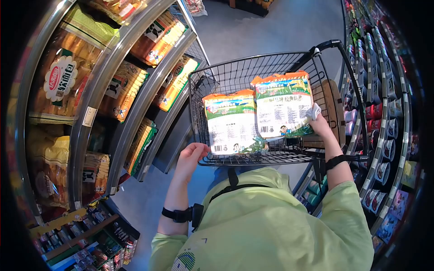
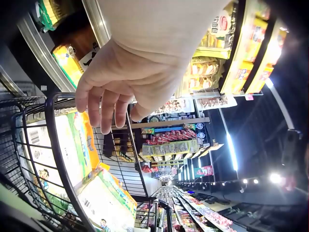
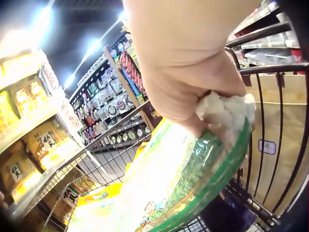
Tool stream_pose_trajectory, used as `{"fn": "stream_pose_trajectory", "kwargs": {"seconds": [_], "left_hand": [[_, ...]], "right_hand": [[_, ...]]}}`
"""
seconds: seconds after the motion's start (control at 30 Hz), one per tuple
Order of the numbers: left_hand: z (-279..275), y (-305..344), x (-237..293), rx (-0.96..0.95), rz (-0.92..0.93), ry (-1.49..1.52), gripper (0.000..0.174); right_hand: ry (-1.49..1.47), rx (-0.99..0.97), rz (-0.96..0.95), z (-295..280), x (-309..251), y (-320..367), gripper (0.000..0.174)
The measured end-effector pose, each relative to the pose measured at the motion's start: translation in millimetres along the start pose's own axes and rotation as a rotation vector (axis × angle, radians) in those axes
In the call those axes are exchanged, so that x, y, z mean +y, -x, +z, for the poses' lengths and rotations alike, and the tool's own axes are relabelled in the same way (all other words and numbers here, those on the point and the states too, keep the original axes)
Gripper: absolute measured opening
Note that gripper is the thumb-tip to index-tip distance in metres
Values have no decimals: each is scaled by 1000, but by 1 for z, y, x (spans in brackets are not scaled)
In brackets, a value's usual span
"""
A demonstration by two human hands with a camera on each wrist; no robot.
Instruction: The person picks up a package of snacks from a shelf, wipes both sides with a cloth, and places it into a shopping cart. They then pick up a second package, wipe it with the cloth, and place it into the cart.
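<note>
Two packaged bread bags with orange tops, green-and-white printed backs and barcodes lie side by side in a black wire shopping cart [image 1: 253,159]. My right hand [image 1: 322,126] grips the side edge of the right bread bag [image 1: 284,106], with a crumpled white tissue [image 3: 227,113] bunched in the same fingers. The right bag overlaps the edge of the left bread bag [image 1: 230,122]. My left hand [image 1: 192,156] hovers at the cart's near left corner, fingers loosely bent and holding nothing. In the left wrist view its fingertips hang at the cart's rim.
Shelves at the left hold bread packs [image 1: 124,90] and a large soft-bread bag [image 1: 68,77]. Another shelf [image 1: 379,104] with cups and tubs curves along the right. A brown cardboard piece [image 3: 277,140] stands at the cart's handle end. Grey floor [image 1: 266,36] stretches ahead.
</note>
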State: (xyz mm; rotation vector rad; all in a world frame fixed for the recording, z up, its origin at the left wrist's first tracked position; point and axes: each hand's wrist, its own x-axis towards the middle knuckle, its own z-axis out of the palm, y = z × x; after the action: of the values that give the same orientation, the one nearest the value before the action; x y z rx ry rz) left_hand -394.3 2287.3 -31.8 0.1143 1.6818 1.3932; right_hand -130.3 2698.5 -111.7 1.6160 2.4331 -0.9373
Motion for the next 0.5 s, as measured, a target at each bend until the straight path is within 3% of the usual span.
{"fn": "stream_pose_trajectory", "kwargs": {"seconds": [0.03, 0.1, 0.2, 0.27, 0.37, 0.43, 0.47, 0.5], "left_hand": [[-1, 0, -2, -2, 5, -13, 19], [-2, 0, -7, 11, 33, -21, 22], [-1, 3, -14, 39, 84, 38, 20], [-6, 4, -21, 49, 97, 65, 18], [-7, 18, -10, 135, 106, 91, 17], [-15, 24, -6, 178, 93, 92, 17], [-22, 25, -7, 203, 102, 75, 17], [-31, 26, -8, 223, 107, 57, 17]], "right_hand": [[-4, 8, -14, -2, -1, -2, 57], [305, -74, 144, -15, -15, 0, 50], [262, -17, 54, -34, -46, 20, 40], [339, 12, -69, -43, -32, 10, 36], [220, 222, -60, -80, -62, 16, 36], [40, 271, -296, -95, -76, 16, 41], [30, 261, -320, -97, -88, 18, 41], [-52, 166, -397, -97, -101, 24, 41]]}}
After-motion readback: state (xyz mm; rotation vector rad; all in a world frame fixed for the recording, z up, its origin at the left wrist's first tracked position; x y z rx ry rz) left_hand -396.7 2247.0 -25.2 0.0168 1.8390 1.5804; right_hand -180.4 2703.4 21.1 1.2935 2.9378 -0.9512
